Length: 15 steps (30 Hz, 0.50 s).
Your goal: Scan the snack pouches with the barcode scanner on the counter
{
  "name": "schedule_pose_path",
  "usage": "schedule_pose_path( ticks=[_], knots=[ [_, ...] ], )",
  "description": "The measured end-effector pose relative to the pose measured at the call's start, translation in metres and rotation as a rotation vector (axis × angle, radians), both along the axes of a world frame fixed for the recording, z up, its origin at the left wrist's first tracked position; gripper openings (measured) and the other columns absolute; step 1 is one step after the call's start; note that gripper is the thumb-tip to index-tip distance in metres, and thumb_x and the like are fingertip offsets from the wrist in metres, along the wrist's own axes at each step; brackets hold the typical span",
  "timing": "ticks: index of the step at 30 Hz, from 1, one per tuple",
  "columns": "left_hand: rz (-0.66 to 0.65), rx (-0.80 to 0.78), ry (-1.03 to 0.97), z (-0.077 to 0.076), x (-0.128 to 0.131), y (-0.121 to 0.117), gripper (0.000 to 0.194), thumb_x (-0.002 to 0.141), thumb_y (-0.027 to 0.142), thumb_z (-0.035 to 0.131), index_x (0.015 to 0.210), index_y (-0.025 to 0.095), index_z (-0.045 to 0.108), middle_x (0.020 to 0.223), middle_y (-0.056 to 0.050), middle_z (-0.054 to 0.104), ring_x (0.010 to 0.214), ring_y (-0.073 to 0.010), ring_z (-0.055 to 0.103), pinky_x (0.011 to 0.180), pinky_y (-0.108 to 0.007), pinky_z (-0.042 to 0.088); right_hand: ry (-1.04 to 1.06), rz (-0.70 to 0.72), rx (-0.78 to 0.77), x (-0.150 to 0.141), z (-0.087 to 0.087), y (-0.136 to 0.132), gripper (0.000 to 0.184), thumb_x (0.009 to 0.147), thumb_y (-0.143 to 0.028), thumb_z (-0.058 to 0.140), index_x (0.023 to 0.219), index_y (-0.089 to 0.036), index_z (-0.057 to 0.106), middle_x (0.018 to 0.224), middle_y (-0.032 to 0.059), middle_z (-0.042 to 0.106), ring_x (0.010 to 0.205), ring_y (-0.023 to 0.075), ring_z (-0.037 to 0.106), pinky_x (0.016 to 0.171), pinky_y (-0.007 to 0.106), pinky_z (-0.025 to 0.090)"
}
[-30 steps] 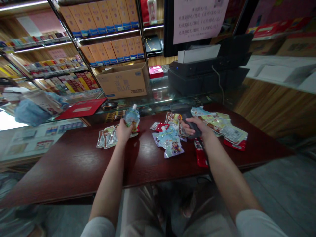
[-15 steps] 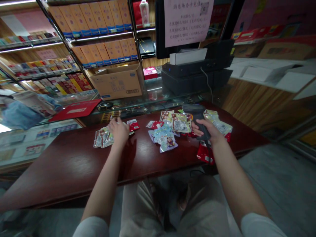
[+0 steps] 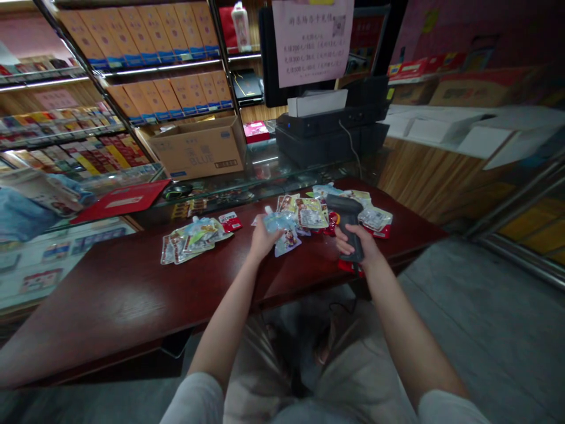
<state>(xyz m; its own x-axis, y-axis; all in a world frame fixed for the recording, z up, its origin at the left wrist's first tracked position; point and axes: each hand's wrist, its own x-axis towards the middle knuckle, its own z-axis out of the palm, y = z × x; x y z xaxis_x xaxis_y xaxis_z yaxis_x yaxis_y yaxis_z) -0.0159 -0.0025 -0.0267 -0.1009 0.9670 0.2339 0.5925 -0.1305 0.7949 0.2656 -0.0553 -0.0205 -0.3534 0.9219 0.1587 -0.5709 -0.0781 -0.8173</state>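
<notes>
My right hand point(image 3: 359, 240) is wrapped round the grip of a dark barcode scanner point(image 3: 345, 206), its head tilted toward the packets in the middle. My left hand point(image 3: 263, 238) is closed on the left edge of a pale blue spouted pouch point(image 3: 282, 221), thumb on top and fingertips partly hidden. Another pouch with a cartoon print point(image 3: 286, 241) lies just under it. Between the hands rest yellowish-green snack packets point(image 3: 311, 213). On the left side of the table, a pile of similar silvery packets point(image 3: 194, 240) lies beside a small red packet point(image 3: 230, 221).
The dark red table point(image 3: 132, 294) meets a glass counter with a cardboard box point(image 3: 198, 147) and a black receipt printer unit point(image 3: 331, 135). More packets point(image 3: 375, 218) lie right of the scanner. A red folder point(image 3: 121, 200) sits at the left. Shelves of orange boxes point(image 3: 154, 35) stand behind.
My left hand has moved right, from the left pile to the blue pouch. A blue-topped pouch now shows on that pile. My right hand still holds the scanner; the view has shifted slightly.
</notes>
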Motion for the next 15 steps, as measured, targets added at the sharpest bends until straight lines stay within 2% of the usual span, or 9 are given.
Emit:
schedule_pose_path(
  ticks=[3, 7, 11, 15],
  knots=[
    [0.057, 0.137, -0.187, 0.004, -0.007, 0.002, 0.057, 0.069, 0.024, 0.076, 0.117, 0.024, 0.045, 0.105, -0.005, 0.066, 0.095, -0.0239, 0.068, 0.091, -0.04, 0.051, 0.01, 0.011, -0.015, -0.008, -0.01, 0.007, 0.032, 0.081, -0.037, 0.067, 0.071, -0.021, 0.041, 0.057, -0.0073, 0.042, 0.035, 0.0038, 0.027, 0.034, 0.019, 0.031],
    [0.105, 0.299, -0.287, 0.013, -0.012, 0.006, 0.056, 0.069, 0.025, 0.076, 0.117, 0.024, 0.047, 0.112, -0.006, 0.064, 0.102, -0.0228, 0.066, 0.097, -0.038, 0.05, 0.012, 0.0, -0.033, -0.024, -0.01, 0.031, 0.035, 0.078, -0.037, 0.068, 0.067, -0.022, 0.038, 0.055, -0.0075, 0.041, 0.035, 0.0032, 0.025, 0.034, 0.018, 0.03],
    [0.124, 0.33, -0.336, 0.019, -0.018, 0.016, 0.057, 0.07, 0.026, 0.076, 0.12, 0.024, 0.048, 0.113, -0.006, 0.065, 0.104, -0.0223, 0.066, 0.098, -0.037, 0.05, 0.007, 0.028, -0.025, -0.035, 0.0, 0.048, 0.032, 0.075, -0.037, 0.067, 0.07, -0.022, 0.04, 0.055, -0.0073, 0.043, 0.035, 0.0037, 0.022, 0.031, 0.019, 0.027],
    [0.122, 0.327, -0.399, 0.012, -0.033, 0.037, 0.059, 0.071, 0.028, 0.074, 0.123, 0.022, 0.047, 0.119, -0.009, 0.064, 0.104, -0.021, 0.067, 0.096, -0.035, 0.051, -0.05, 0.196, -0.003, -0.048, 0.003, 0.043, 0.027, 0.078, -0.038, 0.066, 0.078, -0.02, 0.046, 0.057, -0.0068, 0.049, 0.033, 0.0036, 0.025, 0.031, 0.02, 0.024]
  ],
)
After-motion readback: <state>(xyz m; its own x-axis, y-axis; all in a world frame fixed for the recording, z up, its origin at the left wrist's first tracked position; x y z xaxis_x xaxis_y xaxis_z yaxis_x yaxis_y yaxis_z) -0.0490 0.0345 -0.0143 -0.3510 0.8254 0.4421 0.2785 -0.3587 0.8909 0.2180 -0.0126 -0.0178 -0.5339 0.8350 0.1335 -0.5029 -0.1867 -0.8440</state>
